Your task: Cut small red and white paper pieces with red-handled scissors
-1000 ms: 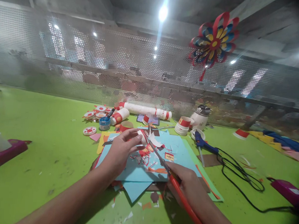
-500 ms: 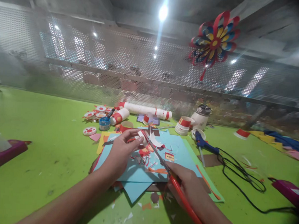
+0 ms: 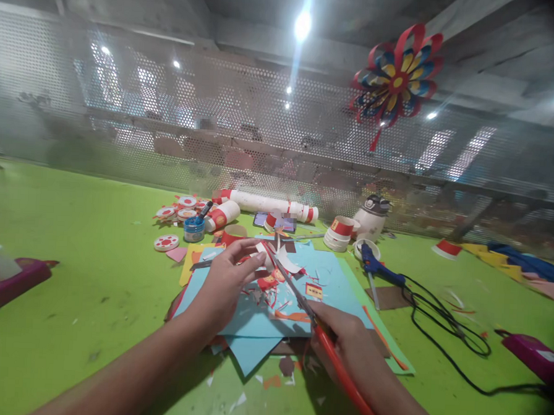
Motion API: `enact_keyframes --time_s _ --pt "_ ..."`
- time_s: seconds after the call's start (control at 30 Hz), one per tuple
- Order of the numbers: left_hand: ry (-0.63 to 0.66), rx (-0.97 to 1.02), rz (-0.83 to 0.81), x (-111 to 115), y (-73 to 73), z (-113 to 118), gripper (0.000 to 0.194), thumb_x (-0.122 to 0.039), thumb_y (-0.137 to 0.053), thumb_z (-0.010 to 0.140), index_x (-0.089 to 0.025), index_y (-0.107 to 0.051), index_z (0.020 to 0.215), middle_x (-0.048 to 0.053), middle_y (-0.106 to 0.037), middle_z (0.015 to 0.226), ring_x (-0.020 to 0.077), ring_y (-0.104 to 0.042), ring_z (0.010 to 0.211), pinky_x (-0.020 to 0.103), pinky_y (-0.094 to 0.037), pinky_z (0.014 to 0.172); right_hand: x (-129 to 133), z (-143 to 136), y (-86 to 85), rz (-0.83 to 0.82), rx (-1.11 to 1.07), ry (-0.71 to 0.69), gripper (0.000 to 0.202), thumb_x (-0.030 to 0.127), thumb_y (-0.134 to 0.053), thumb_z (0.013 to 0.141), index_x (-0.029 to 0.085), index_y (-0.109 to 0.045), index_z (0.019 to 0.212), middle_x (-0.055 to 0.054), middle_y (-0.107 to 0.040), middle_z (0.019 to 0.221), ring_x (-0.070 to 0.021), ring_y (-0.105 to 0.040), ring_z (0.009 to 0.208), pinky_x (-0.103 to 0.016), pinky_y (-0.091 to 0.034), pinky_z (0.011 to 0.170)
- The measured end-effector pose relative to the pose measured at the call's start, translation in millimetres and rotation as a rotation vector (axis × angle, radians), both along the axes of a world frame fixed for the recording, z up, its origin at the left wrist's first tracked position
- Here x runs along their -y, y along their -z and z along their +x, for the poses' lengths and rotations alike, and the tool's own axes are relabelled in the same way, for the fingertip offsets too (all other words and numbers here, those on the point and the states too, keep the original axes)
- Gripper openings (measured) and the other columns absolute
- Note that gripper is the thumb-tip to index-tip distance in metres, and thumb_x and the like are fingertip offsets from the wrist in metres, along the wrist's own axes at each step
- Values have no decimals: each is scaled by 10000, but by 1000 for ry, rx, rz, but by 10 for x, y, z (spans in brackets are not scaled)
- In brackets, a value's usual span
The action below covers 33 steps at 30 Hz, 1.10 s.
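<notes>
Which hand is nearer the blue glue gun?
Right. The right hand, holding scissors, is in front and to the left of the glue gun; the left hand, holding paper, is farther left.

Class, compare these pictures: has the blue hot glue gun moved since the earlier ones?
No. Judged against the brown card near it, the blue hot glue gun lies in the same place, pointing the same way.

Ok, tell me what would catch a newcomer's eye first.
Probably the big red, blue and yellow flower ornament hanging at upper right. Next, the red-handled scissors in the right hand, their blades near the white-and-red paper in the left hand, above light-blue sheets on the green table.
</notes>
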<state>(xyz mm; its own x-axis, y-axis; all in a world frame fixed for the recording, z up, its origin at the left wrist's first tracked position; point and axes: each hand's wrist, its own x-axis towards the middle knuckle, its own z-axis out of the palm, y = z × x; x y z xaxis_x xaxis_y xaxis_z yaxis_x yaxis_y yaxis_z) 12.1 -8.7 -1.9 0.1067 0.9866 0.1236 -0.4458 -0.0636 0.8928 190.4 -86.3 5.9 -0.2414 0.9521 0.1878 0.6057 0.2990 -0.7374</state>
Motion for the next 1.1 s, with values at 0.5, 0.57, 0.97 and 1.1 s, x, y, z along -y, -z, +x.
enact_keyframes --time_s 0.5,0.57,0.97,1.1 --pt "-20 9 -44 -22 1 -13 270 -271 -741 643 -164 -648 873 68 -660 871 192 -624 821 379 -489 809 -50 71 74 81 126 15 330 141 -523 786 197 -668 1077 -45 -729 910 -227 -651 798 -292 -478 706" --pt "-40 -12 -47 -14 -2 -1 272 -279 -745 634 -169 -649 863 70 -663 886 198 -625 838 363 -494 793 -44 72 69 83 127 16 321 127 -521 780 206 -679 1049 -32 -728 882 -218 -649 776 -281 -476 690" --pt "-67 -57 9 -13 18 -3 269 -283 -718 672 -165 -640 901 71 -656 899 211 -622 873 387 -481 831 -18 72 80 64 100 4 372 40 -461 749 210 -680 996 -8 -729 828 -195 -656 721 -242 -483 645" --pt "-53 -38 28 -18 26 -2 261 -289 -710 683 -159 -642 900 71 -648 873 195 -616 815 402 -482 827 -25 87 126 86 147 10 311 48 -460 725 185 -676 902 -14 -722 772 -202 -649 683 -243 -471 612"
